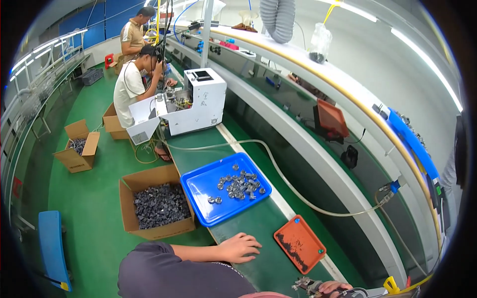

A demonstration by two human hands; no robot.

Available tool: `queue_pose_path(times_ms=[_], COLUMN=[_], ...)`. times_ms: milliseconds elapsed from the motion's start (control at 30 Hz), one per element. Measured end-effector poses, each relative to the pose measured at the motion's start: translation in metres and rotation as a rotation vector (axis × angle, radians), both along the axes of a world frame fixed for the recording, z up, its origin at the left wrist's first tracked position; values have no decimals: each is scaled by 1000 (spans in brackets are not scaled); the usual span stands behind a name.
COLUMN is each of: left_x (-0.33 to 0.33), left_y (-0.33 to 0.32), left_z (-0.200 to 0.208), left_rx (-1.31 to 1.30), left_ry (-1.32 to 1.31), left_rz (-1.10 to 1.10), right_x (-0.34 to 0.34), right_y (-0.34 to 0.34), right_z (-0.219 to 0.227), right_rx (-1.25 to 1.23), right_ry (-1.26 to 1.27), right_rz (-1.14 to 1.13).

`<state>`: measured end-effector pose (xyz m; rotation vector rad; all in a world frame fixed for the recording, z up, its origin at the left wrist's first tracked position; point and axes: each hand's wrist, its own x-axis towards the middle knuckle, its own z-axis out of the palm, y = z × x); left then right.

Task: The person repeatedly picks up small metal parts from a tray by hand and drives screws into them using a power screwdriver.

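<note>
My left hand (241,248) lies palm down on the green tabletop (223,232), its fingers spread and nothing in it. Just beyond it is a blue tray (201,186) with several small metal-and-dark parts (241,186) heaped toward its right side. At the lower edge, my right hand (334,287) is beside a small metal mechanism (308,285). Its fingers are curled, and what they hold, if anything, is hidden. Between the hands and the long rail, an orange tray (310,243) carries small black bits (293,251) along its left side.
An open cardboard box (130,211) full of dark parts stands left of the table. A white machine (198,107) sits farther along, with a seated person (131,84) beside it. A clear hose (278,171) crosses the table. A blue stool (53,248) is at far left.
</note>
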<state>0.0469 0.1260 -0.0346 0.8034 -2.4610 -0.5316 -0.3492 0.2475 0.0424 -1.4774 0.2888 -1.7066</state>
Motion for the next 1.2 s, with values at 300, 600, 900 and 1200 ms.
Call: queue_pose_path(times_ms=[300, 600, 900, 1200], left_x=[3, 41, 69, 61], left_y=[-8, -3, -1, 18], left_z=[-26, 19, 84, 126], left_rx=[1, -251, -478, -575], left_ry=[200, 279, 355, 385], left_rz=[-109, -291, -148, -220], right_x=[-62, -49, -45, -21], right_y=[21, 6, -48, -40], right_z=[-114, -94, -40, 8], right_rx=[145, 148, 193, 270], right_ry=[70, 120, 241, 286], right_rz=[-199, -276, -241, -335])
